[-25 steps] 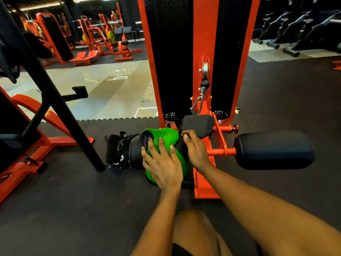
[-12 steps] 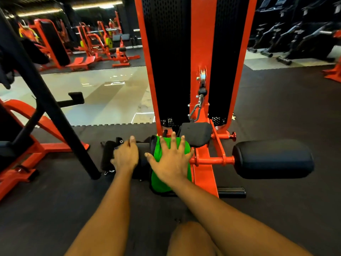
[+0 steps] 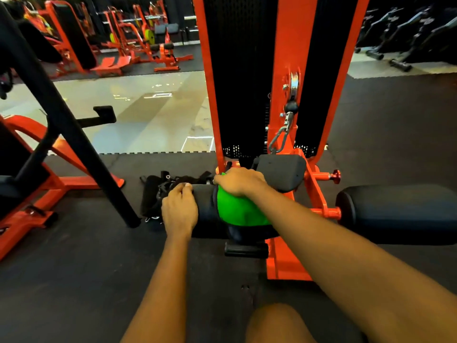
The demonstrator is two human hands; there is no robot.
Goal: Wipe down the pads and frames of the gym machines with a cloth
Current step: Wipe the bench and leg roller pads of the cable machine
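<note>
A green cloth (image 3: 237,209) is draped over the left black roller pad (image 3: 205,206) of an orange cable machine (image 3: 286,70). My right hand (image 3: 238,181) curls over the far top of the pad and grips the cloth there. My left hand (image 3: 179,206) grips the pad's left end with fingers curled over it. The right roller pad (image 3: 395,214) sticks out on the other side of the orange frame. A small black pad (image 3: 282,172) sits just behind my right hand.
Black straps (image 3: 155,191) lie on the rubber floor left of the pad. A black slanted post (image 3: 64,120) and an orange bench frame (image 3: 29,214) stand at the left. A steel carabiner (image 3: 279,139) hangs from the machine's pulley. My knee (image 3: 279,323) is at the bottom.
My right hand slid the green cloth further over the top of the pad and its fingers curled. My left hand shifted slightly right on the pad's left end.
</note>
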